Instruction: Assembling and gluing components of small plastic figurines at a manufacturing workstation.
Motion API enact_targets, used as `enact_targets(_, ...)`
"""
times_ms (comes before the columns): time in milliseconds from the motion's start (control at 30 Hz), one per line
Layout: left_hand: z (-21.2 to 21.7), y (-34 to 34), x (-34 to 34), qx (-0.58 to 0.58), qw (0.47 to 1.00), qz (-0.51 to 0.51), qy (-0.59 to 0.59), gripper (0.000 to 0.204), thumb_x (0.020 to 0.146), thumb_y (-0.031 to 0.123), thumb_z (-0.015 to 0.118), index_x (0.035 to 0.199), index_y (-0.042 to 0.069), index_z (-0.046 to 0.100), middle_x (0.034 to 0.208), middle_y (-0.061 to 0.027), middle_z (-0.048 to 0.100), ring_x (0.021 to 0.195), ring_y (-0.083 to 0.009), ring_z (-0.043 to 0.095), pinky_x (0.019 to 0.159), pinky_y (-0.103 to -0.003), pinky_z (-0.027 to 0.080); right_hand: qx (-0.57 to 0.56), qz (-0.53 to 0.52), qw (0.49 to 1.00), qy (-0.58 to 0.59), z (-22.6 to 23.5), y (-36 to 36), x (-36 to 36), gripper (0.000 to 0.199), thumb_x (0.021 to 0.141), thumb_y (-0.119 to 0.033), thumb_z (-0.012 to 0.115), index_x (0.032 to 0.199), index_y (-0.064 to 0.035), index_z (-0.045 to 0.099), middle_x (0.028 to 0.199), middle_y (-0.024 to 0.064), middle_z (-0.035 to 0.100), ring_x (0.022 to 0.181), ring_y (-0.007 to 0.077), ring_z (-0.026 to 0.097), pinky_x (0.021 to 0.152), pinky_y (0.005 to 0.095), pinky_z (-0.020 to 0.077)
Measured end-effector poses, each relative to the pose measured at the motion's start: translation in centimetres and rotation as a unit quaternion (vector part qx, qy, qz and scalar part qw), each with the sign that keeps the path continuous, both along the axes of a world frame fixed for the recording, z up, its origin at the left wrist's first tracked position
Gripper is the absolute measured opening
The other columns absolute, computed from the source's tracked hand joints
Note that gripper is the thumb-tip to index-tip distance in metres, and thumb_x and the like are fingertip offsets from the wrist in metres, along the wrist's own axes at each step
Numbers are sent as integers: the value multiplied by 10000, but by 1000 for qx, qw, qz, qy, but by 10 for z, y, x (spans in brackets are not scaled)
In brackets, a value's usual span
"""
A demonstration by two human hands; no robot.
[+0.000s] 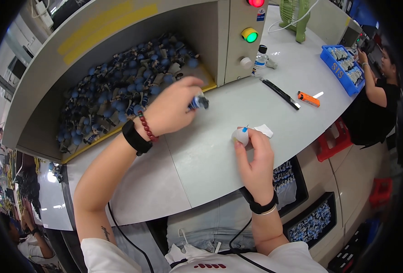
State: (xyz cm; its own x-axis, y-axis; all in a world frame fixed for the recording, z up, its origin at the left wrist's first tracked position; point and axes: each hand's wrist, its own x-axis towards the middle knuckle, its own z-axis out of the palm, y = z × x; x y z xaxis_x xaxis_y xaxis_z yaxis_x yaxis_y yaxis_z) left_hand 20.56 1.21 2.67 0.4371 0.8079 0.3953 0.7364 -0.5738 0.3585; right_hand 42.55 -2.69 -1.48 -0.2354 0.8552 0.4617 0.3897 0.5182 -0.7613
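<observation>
White tee, black wristbands, red bead bracelet (147, 127)

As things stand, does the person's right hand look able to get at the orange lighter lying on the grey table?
Probably not straight away: the right hand is already pinching a small white bottle with a blue tip. The orange lighter lies farther off to the right on the grey table, with bare tabletop between and nothing blocking the path.

A long grey worktable (210, 154) curves past a red stool (331, 141), with a green fan (294, 16) at its far end.
</observation>
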Motion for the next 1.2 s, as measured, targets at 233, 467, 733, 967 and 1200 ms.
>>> enact_targets(233,37,-47,-4,-211,922,148,-290,144,714,30,519,834,27,439,967,-108,521,778,-175,552,664,-261,432,-46,13,997,54,-2,-5,4,190,760,-57,532,933,21,523,824,135,552,735,243,523,661,300,415)
enact_targets(467,54,-170,33,-504,613,163,-586,450,751,354,625,949,8,415,752,-147,528,457,-140,506,374,-185,370,-65,50,973,214,-14,-10,4,185,772,-64,486,928,27,529,814,94,578,705,124,514,668,234,408)
enact_targets(733,-19,-187,59,-406,589,132,-686,593,720,563,549,925,20,425,622,-38,411,487,-79,341,401,-221,296,-57,39,984,165,-11,-13,10,349,818,-188,486,1055,68,481,758,73,553,696,119,507,680,237,402)
enact_targets(967,-37,-172,69,-314,561,76,-762,534,664,276,531,1070,-35,375,772,-109,429,491,-100,354,407,-214,311,-17,-1,989,149,-15,-14,5,418,859,-276,428,1094,67,471,702,58,538,631,80,458,586,192,355)
enact_targets(1200,-41,-171,71,-308,551,48,-774,689,746,271,477,1296,-42,204,900,-73,444,588,-89,376,535,-221,359,-38,-5,963,266,-22,-21,16,632,807,-380,498,1164,128,388,623,-3,413,519,52,346,472,215,236)
